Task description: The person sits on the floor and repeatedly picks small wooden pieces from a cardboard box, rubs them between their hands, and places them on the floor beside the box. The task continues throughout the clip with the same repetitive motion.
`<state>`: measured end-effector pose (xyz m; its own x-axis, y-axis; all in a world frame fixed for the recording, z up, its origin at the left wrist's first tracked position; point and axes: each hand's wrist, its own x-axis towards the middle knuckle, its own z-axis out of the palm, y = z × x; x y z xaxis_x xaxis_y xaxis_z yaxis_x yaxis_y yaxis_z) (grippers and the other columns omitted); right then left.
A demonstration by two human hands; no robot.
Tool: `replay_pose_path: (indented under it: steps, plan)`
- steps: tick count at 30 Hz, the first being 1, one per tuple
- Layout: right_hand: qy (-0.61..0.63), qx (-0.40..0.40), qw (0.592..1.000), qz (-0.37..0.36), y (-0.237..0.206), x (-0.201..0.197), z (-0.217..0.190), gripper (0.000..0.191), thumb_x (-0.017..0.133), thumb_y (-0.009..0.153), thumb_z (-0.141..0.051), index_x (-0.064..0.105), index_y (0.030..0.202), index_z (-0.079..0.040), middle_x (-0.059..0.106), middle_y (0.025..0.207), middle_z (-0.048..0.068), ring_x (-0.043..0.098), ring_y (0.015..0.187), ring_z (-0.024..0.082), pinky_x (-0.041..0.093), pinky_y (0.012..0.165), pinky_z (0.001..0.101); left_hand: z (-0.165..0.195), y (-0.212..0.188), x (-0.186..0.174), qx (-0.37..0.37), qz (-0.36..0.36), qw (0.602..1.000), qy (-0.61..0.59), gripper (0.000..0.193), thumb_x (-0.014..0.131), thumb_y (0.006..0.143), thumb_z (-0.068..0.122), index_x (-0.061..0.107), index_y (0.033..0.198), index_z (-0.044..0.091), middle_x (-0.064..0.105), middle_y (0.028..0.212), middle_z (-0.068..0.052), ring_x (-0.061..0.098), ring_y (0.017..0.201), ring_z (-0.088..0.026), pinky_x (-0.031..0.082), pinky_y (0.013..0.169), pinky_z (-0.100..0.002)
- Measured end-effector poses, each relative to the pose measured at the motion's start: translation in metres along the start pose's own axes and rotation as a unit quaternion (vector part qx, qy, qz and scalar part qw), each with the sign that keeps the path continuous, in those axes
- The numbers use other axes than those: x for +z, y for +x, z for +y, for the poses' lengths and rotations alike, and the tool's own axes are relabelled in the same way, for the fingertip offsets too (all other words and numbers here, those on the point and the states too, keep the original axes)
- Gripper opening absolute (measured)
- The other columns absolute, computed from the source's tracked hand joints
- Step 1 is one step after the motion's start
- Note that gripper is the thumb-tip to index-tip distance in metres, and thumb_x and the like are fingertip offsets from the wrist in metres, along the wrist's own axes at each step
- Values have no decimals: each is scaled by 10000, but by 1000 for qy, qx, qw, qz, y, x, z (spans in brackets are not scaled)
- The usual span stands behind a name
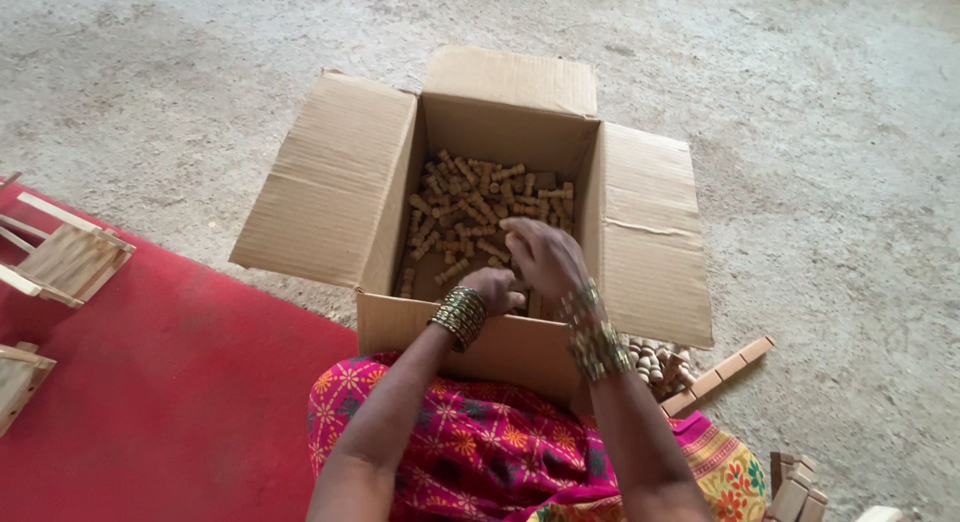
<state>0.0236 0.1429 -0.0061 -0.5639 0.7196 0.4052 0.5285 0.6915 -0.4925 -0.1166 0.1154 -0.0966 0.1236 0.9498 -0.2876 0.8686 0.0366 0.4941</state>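
Far left, on the red mat (180, 382), lie two small slatted wooden frames (65, 257), well clear of my arms. My left hand (495, 287) is down inside the box (330, 182), just past its near wall, fingers curled over some of the pegs (480, 207); the wall and my other hand hide enough that I cannot tell whether it grips any. The box sits right against my lap with all four flaps folded out flat, so I can reach in from above without a flap catching my bangles. My right hand (540, 254) lies just beyond and over the left, fingers bent down onto the heap of small turned wooden pegs, which fills the far half of the box floor; whether it is closed on any I cannot tell. The right flap covers part of a second pile of pegs (655, 367) on the floor near my right forearm. Beside that lies a wooden strip (720, 372), and nearer still a stack of blocks (795, 487).
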Motion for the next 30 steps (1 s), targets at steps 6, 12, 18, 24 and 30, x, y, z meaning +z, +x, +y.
replay_pose_path:
  steps: [6,12,18,24,30]
  plan:
    - [-83,84,978,-172,58,47,33,319,599,935,-281,699,1215,-164,754,1106,115,707,1023,305,553,910,472,-11,11,16,4,-29,1000,-9,526,670,893,469,671,1205,45,734,1170,-225,705,1104,-345,548,966,-451]
    - [-130,140,941,-280,51,111,83,296,612,944,-283,709,1185,-140,744,1150,129,720,1047,304,577,925,453,-29,37,33,15,-66,998,-6,529,664,859,391,643,1266,54,695,1239,-215,668,1133,-355,524,980,-447]
    - [-144,201,880,-405,9,126,112,300,693,913,-288,759,1123,-84,737,1153,164,737,1064,309,603,911,431,-28,62,44,-48,-183,981,48,343,592,850,205,757,1110,55,746,1171,-183,720,1106,-306,584,935,-437]
    - [-173,162,893,-382,4,113,96,287,750,849,-251,764,1080,-81,730,1163,177,701,1080,330,575,931,435,-19,66,12,-86,-198,973,80,365,731,865,288,752,1139,47,768,1163,-171,779,1071,-296,621,906,-411]
    - [-152,186,876,-419,-5,132,105,339,571,949,-253,760,1181,-95,699,1295,166,680,1189,317,540,1017,437,-17,55,19,-128,-192,968,95,348,709,881,272,751,1151,56,763,1181,-164,773,1081,-295,615,913,-413]
